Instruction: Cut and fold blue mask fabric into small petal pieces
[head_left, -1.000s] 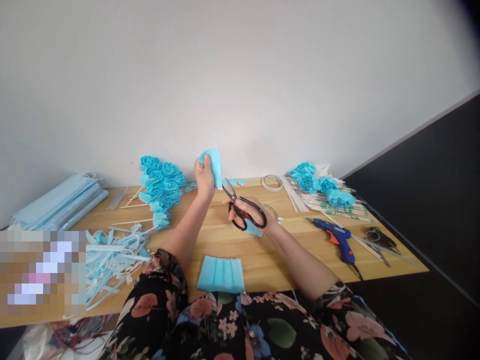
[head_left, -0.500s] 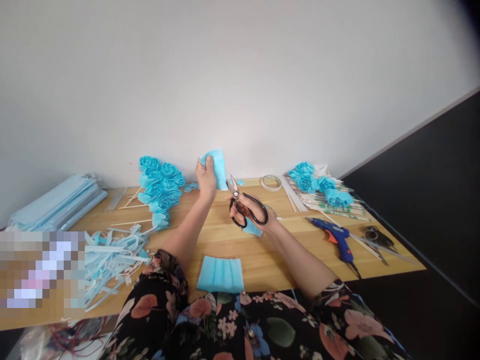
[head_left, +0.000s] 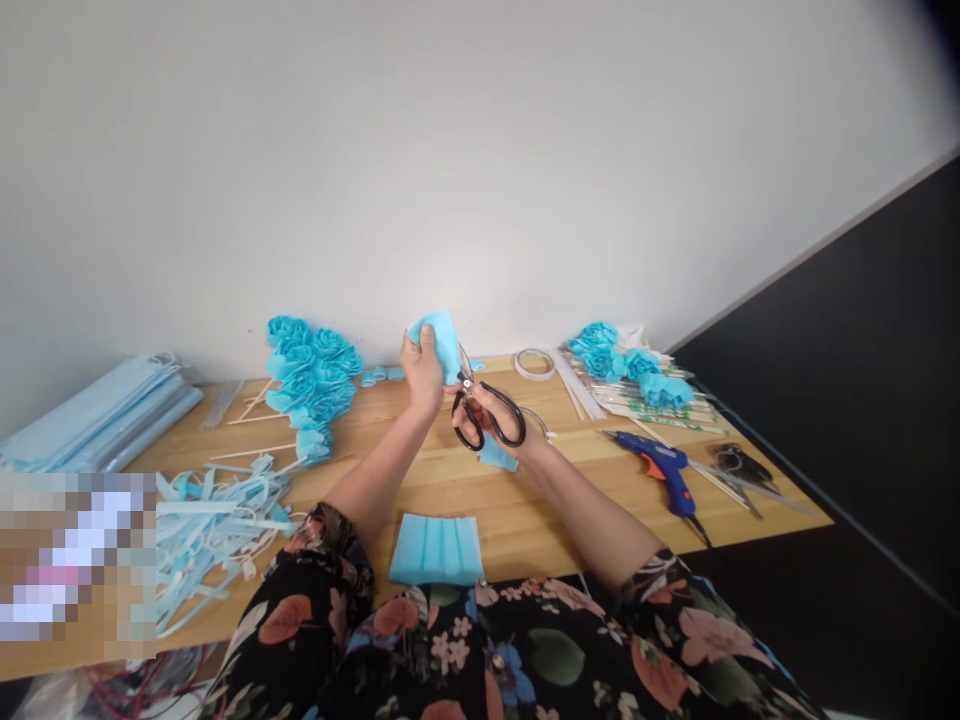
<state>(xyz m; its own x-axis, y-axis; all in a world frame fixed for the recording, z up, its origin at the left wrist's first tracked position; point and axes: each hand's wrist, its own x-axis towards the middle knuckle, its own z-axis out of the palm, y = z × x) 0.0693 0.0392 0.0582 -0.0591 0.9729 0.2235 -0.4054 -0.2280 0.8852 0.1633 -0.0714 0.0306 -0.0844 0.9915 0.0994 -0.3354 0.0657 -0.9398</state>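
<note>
Head cam: L hand (head_left: 423, 370) grips sheet (head_left: 447, 345), R hand (head_left: 488, 408) scissors (head_left: 466, 384).

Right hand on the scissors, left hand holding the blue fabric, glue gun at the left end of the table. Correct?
One miss: the glue gun lies toward the right end of the table, as the head view shows. The rest is right: right hand on the scissors, left hand holding the blue fabric.

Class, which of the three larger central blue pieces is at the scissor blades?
The upper piece, gripped by the left hand above the table. The partly hidden piece shows below the right hand; the pleated piece lies near the front edge.
</note>
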